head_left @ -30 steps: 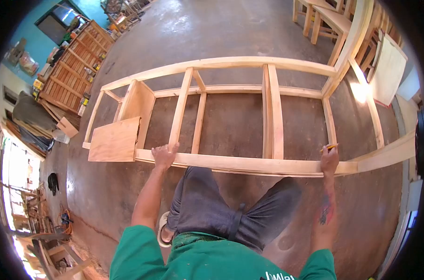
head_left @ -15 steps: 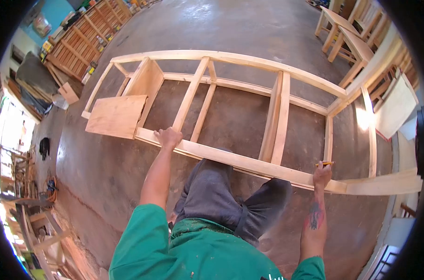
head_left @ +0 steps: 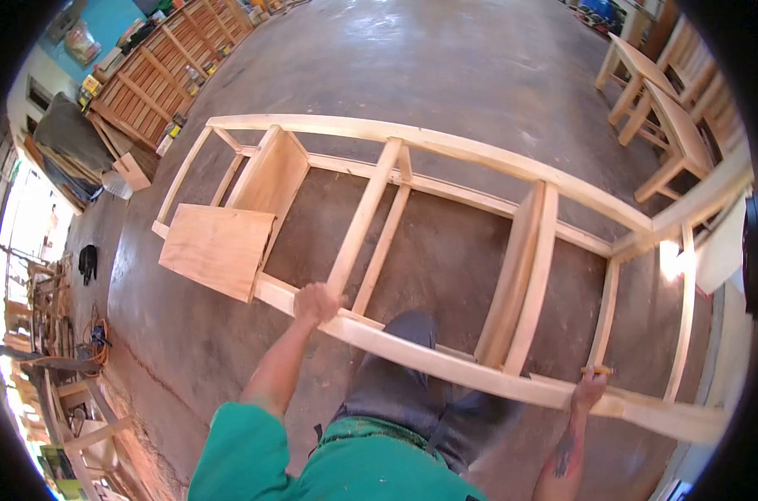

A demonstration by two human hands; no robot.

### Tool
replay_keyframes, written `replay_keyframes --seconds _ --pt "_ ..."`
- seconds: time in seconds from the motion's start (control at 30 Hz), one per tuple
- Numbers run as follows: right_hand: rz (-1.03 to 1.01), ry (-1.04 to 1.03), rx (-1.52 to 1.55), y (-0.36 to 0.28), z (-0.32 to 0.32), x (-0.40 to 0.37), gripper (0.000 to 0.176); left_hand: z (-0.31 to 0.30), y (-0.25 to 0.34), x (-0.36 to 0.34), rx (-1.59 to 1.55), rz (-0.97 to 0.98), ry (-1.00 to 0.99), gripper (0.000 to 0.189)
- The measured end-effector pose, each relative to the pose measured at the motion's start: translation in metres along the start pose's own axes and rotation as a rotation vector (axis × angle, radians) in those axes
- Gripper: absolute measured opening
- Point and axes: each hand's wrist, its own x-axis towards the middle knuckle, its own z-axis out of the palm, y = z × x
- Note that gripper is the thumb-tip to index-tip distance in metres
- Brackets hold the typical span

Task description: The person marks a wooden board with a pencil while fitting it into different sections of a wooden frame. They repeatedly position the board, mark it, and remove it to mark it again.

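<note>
A long pale wooden frame with rails and crosspieces lies across the view in front of my body. My left hand is closed over its near rail, beside a crosspiece. Further right, my right hand grips the same rail, with a short yellow pencil held in its fingers. A loose-looking plywood panel rests on the left part of the frame, to the left of my left hand. Upright plywood dividers stand inside the frame. My legs are under and behind the near rail, partly hidden by it.
Wooden stools stand at the right, near a wall. A slatted wooden cabinet lines the far left. Scrap wood and a coiled cord lie along the left side. A dark object is on the concrete floor.
The view has shifted, so the surroundings sit lower. The frame's near rail has come closer to my body, most at the right end. Both hands stay on the rail.
</note>
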Motion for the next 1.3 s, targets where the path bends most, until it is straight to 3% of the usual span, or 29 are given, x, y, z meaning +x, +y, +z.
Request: replay_keyframes --seconds 0.07,0.27,0.4,0.5,0.6,0.8,1.1,1.23,1.3 --pt "0.004 -0.024 0.059 0.016 0.006 0.005 0.024 0.004 -0.005 0.004 -0.023 -0.023 -0.003 0.059" --pt "0.083 -0.131 -0.157 0.036 0.003 0.013 0.026 -0.006 0.003 -0.009 -0.05 -0.053 -0.071 0.052" --pt "0.14 -0.141 -0.346 0.011 -0.001 0.009 0.024 -0.01 0.006 -0.01 -0.067 -0.085 -0.166 0.055" --pt "0.058 -0.207 -0.273 0.045 -0.001 0.018 0.023 -0.001 0.002 -0.01 -0.027 -0.095 -0.152 0.055" --pt "0.15 -0.312 -0.314 0.033 -0.007 0.014 0.023 -0.005 0.003 -0.011 0.0 -0.061 -0.157 0.053" --pt "0.106 -0.242 -0.248 0.016 -0.007 0.006 0.026 -0.009 0.005 -0.01 0.005 -0.057 -0.195 0.051" --pt "0.008 -0.087 -0.215 -0.003 -0.003 0.005 0.024 -0.007 0.003 -0.004 -0.034 -0.019 -0.08 0.053" --pt "-0.086 -0.13 -0.161 0.0 -0.002 0.009 0.032 -0.004 -0.001 -0.002 -0.005 0.04 0.026 0.056" --pt "-0.088 0.0 -0.221 -0.002 0.004 0.001 0.034 -0.004 0.003 -0.003 -0.004 0.062 0.046 0.056"
